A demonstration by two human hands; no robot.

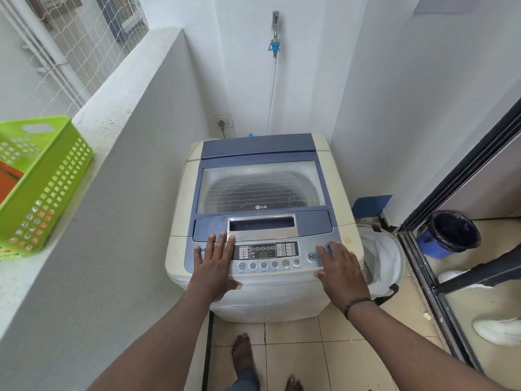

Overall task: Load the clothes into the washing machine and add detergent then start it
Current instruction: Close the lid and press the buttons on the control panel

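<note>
With the lid [260, 190] down on the washing machine [259, 221], both hands lie flat, fingers straight: left hand [214, 263] by the handle recess, right hand [339, 269] touching the power button [318, 246]. Risk: starting an empty drum, since no clothes show through the window, and the detergent isn't visible either.

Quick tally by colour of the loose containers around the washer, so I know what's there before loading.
Green: 1, the perforated basket on the ledge left of the washing machine.
White: 1, the laundry bag on the floor at its right.
Blue: 1, the bucket behind the glass door.
Total: 3.
</note>
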